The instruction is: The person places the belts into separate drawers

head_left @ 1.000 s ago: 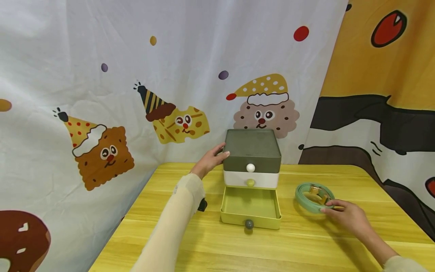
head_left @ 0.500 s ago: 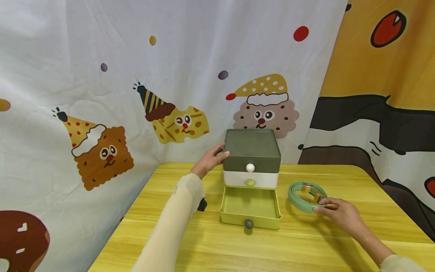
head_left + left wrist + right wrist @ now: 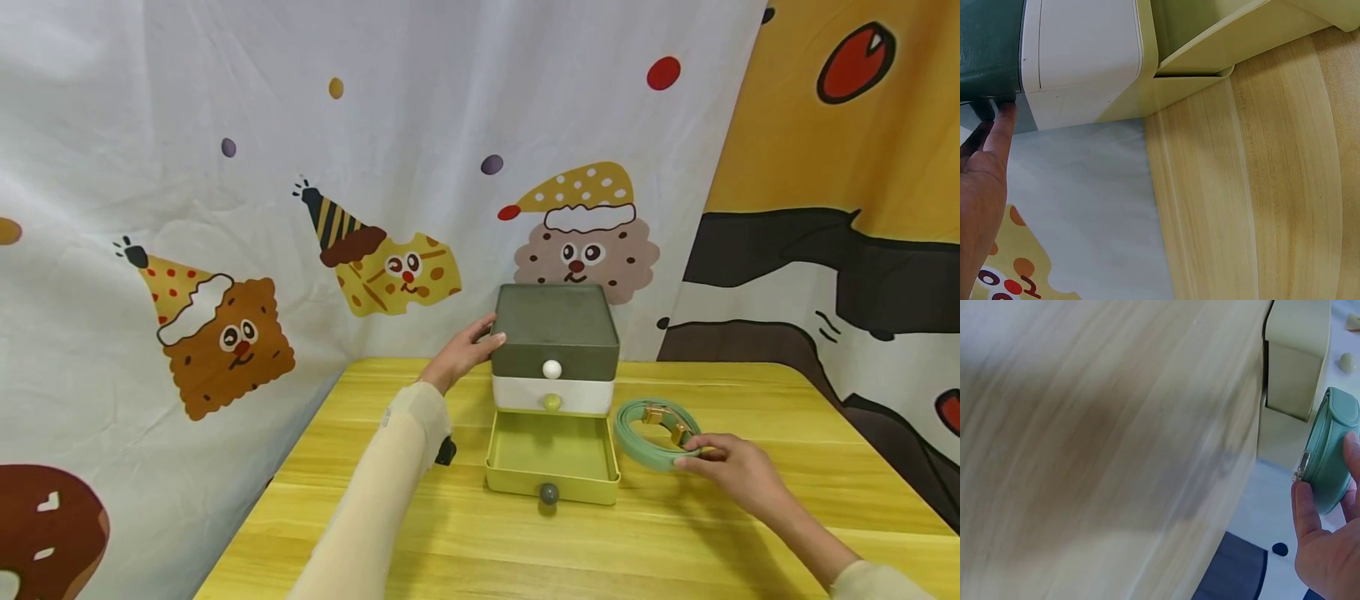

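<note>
A small three-tier drawer box stands on the table, its top tier (image 3: 555,317) dark green and its middle tier (image 3: 517,392) white. The yellow-green bottom drawer (image 3: 525,482) is pulled out, with nothing lying in it. My left hand (image 3: 463,357) rests against the left side of the top tier; its fingertips touch the dark green wall in the left wrist view. Between thumb and fingers my right hand (image 3: 738,472) pinches a coiled mint-green belt (image 3: 637,451) with gold buckle parts. The coil hangs over the table just right of the pulled-out drawer.
The wood-grain table (image 3: 787,417) reaches back to a hanging cloth (image 3: 420,108) printed with cartoon food figures. A small black object (image 3: 446,452) shows beside the left sleeve. Round knobs (image 3: 550,494) stick out from the drawer fronts.
My right hand has moved left with the coiled belt, bringing it from farther right to close beside the open drawer. The left hand and the drawer box have stayed still.
</note>
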The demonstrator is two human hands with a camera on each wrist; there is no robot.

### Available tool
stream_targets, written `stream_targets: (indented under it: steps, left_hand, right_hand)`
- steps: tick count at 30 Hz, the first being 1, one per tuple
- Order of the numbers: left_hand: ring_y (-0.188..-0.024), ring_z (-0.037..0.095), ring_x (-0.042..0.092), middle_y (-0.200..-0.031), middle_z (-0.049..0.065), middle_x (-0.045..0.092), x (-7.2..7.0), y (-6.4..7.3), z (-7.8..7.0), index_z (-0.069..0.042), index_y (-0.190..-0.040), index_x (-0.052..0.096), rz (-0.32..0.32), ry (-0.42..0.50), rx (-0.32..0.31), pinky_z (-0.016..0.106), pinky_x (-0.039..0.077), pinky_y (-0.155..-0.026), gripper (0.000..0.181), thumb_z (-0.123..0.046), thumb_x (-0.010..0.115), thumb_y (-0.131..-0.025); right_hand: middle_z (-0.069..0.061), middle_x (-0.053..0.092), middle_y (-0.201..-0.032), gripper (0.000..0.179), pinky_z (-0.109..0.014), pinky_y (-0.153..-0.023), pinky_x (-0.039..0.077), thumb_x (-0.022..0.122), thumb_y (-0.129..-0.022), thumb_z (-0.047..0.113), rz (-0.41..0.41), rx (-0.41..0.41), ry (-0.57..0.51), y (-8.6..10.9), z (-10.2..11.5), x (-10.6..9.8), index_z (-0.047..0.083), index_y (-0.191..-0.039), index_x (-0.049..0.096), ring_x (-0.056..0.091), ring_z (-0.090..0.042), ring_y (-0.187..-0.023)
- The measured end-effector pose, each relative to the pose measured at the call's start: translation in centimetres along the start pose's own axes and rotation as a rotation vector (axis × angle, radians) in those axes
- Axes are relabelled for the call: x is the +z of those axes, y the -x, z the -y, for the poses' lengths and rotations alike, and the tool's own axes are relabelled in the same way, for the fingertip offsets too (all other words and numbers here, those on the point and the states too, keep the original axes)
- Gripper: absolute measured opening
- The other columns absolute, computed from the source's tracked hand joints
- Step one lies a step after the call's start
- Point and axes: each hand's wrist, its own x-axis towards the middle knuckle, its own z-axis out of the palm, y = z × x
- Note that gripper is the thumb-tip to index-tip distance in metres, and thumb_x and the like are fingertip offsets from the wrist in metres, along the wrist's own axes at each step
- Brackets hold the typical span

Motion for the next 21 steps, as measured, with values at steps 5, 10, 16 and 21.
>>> stream_targets:
  steps: [5, 10, 16, 21]
  left_hand:
    - [-0.146, 0.021, 0.027, -0.164, 0.003, 0.019, 0.0, 0.0, 0.0, -0.029, -0.158, 0.028, 0.001, 0.000, 0.001, 0.041, 0.039, -0.112, 0.070, -0.045, 0.060, -0.098]
    - [-0.146, 0.021, 0.027, -0.164, 0.004, 0.019, 0.0, 0.0, -0.1, -0.027, -0.158, 0.028, 0.006, 0.004, 0.007, 0.041, 0.039, -0.112, 0.069, -0.044, 0.059, -0.099]
    - [-0.146, 0.021, 0.028, -0.164, 0.003, 0.019, 0.0, 0.1, -0.1, -0.028, -0.158, 0.028, 0.004, 0.001, 0.004, 0.041, 0.039, -0.112, 0.069, -0.044, 0.060, -0.099]
    - [-0.146, 0.021, 0.028, -0.164, 0.003, 0.019, 0.0, 0.1, -0.1, -0.028, -0.158, 0.028, 0.006, 0.004, 0.005, 0.041, 0.038, -0.112, 0.070, -0.044, 0.060, -0.099]
  right_hand:
    - [-0.013, 0.071, -0.108, 0.040, -0.032, -0.065, 0.052, 0.079, -0.083, 0.046, 0.011, -0.010, -0.016, 0.1, 0.8, 0.3, 0.012, -0.102, 0.072, 0.066, -0.020, -0.090]
    - [-0.013, 0.069, -0.112, 0.037, -0.032, -0.066, 0.054, 0.079, -0.083, 0.045, 0.018, -0.035, -0.020, 0.3, 1.5, 0.6, 0.014, -0.101, 0.072, 0.067, -0.023, -0.094]
    - [-0.013, 0.068, -0.113, 0.035, -0.033, -0.070, 0.056, 0.080, -0.082, 0.045, 0.019, -0.044, -0.031, 0.4, 2.1, 1.1, 0.016, -0.099, 0.073, 0.067, -0.030, -0.101]
    - [-0.012, 0.068, -0.113, 0.033, -0.032, -0.070, 0.055, 0.081, -0.081, 0.043, 0.033, -0.052, -0.042, 0.4, 2.7, 1.4, 0.015, -0.098, 0.073, 0.067, -0.030, -0.101]
